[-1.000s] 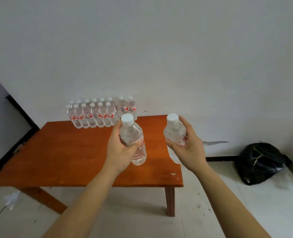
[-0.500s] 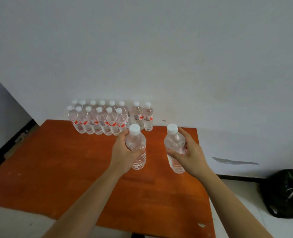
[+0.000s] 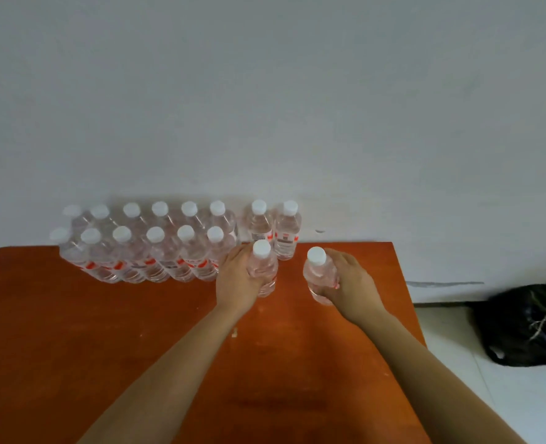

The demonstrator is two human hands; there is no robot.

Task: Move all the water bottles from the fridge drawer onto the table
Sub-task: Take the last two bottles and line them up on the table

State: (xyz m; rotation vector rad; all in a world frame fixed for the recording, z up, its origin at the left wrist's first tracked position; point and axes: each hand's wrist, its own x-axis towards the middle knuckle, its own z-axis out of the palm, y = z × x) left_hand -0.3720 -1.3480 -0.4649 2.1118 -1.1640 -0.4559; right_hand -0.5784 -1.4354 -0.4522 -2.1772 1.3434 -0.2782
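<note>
While the left hand [image 3: 235, 282] grips a water bottle [image 3: 263, 267] upright, cap up, the right hand [image 3: 352, 285] grips a second bottle [image 3: 319, 274], nearly upright too. Both are above the table's [image 3: 105, 347] far part.

We are facing a pale wall [image 3: 265, 91] behind an orange table [image 3: 73, 347]. A black bag [image 3: 528, 325] is lying on the floor [image 3: 505, 405].
</note>
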